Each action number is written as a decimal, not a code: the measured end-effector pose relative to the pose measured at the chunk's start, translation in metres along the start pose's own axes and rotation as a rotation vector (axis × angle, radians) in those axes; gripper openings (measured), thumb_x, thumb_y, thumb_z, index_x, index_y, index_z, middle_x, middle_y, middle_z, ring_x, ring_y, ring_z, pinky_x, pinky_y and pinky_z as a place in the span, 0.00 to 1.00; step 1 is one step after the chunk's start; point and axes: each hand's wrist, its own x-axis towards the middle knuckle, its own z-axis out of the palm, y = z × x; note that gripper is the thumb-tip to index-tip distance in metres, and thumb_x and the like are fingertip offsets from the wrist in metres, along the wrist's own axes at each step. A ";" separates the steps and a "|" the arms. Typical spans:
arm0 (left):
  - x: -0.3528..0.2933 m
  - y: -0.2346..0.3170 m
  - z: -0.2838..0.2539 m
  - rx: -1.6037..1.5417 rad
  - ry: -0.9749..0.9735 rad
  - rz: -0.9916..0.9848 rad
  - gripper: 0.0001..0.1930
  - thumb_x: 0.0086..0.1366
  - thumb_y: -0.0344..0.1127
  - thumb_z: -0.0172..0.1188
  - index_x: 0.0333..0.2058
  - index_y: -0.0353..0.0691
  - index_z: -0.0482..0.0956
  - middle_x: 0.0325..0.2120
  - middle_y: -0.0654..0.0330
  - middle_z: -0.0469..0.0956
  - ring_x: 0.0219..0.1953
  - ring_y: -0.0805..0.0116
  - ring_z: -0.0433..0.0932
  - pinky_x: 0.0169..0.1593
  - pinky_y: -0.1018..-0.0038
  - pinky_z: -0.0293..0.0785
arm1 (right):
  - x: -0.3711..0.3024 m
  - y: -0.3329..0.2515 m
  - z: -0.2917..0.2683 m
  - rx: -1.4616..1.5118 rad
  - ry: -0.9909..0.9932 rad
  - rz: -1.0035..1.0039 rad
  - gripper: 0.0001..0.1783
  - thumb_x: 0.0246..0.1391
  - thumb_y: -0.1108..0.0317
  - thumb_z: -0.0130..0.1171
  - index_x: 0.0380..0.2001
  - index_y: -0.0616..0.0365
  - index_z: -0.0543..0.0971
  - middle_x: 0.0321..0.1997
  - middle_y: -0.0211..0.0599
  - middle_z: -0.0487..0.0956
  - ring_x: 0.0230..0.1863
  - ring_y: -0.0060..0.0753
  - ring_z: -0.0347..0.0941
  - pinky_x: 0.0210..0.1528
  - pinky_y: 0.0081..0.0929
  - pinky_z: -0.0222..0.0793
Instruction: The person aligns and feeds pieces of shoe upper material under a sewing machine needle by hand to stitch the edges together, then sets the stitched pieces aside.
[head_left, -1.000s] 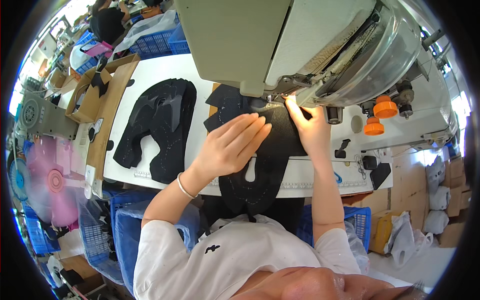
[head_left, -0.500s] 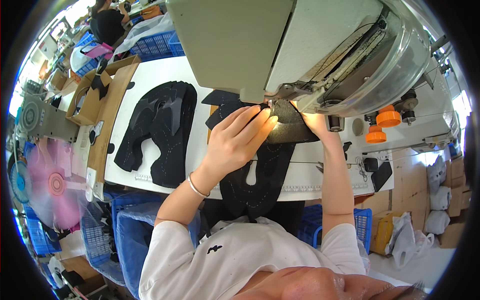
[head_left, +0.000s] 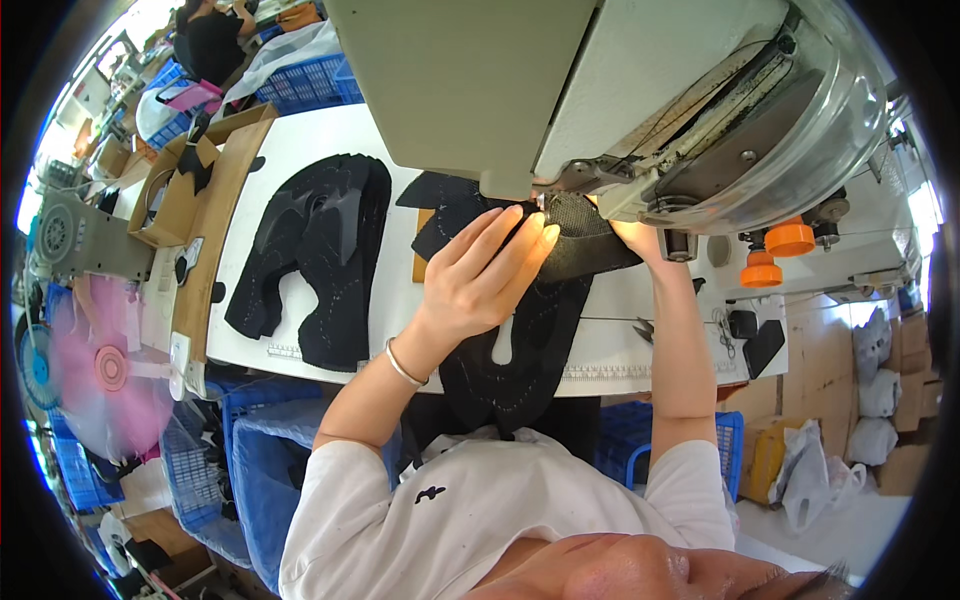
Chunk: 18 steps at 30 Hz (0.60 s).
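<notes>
The sewing machine (head_left: 460,90) stands over my work, its needle area just beyond my left fingertips. A dark piece with a mesh face (head_left: 585,245) lies under the machine head. My left hand (head_left: 475,270) is closed on it, the fingers together at the needle area. At the right side of the mesh piece is my right hand (head_left: 640,242), its fingers mostly hidden by the machine and the piece. A black U-shaped padded piece (head_left: 515,385) with pale stitch marks hangs over the near table edge below my left hand.
A stack of black U-shaped pieces (head_left: 345,270) lies to the left on the white table (head_left: 225,340). Thread snips (head_left: 645,330) rest right of my work. A pink fan (head_left: 110,368) and lined blue baskets (head_left: 265,500) stand left. Another person (head_left: 212,45) sits at far left.
The mesh piece has turned slightly, its right corner swinging up and to the right. Both hands stay beside the needle area; my right forearm has shifted a little right.
</notes>
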 end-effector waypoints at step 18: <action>-0.010 0.017 0.008 0.121 0.014 0.004 0.14 0.49 0.30 0.66 0.37 0.45 0.87 0.36 0.63 0.78 0.44 0.59 0.79 0.55 0.60 0.79 | -0.005 -0.005 -0.026 0.383 -0.075 0.198 0.19 0.52 0.69 0.70 0.46 0.59 0.77 0.46 0.32 0.80 0.46 0.26 0.74 0.52 0.28 0.72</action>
